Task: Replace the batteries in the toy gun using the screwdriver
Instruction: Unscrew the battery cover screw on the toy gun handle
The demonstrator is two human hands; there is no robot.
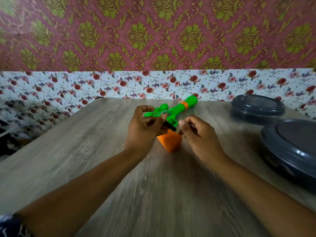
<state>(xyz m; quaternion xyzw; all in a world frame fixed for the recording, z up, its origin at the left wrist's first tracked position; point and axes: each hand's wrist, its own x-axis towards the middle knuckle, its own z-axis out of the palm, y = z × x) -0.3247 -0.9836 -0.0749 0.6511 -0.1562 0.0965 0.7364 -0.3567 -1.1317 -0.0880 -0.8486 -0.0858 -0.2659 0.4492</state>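
Head camera, looking down at a wood-grain table (85,168) set against a floral wall. The picture is smeared by motion, so fine detail is lost.

A green toy gun (172,111) lies near the middle of the table, its barrel, ringed with an orange band, pointing away and to the right. Its orange grip end points toward the viewer, between the two hands.

The left hand (143,127) has its fingers curled around a thin black screwdriver (168,126). The dark handle pokes out toward the right, and a thin shaft seems to run up through the fingers toward the gun's body. Whether the tip sits in a screw cannot be told.

The right hand (199,134) is just beside the gun's grip, fingers bent, thumb and forefinger pinched close together. Whether they hold something small, such as a screw, is too blurred to tell.

Two dark grey lidded containers (256,108) sit well apart at the right edge.

The step in hand appears to be working the battery cover's screw. To do it well, the gun probably needs steadying flat on the table with the free hand, the tip seated squarely before turning, and any loose screw set somewhere it will not roll off.
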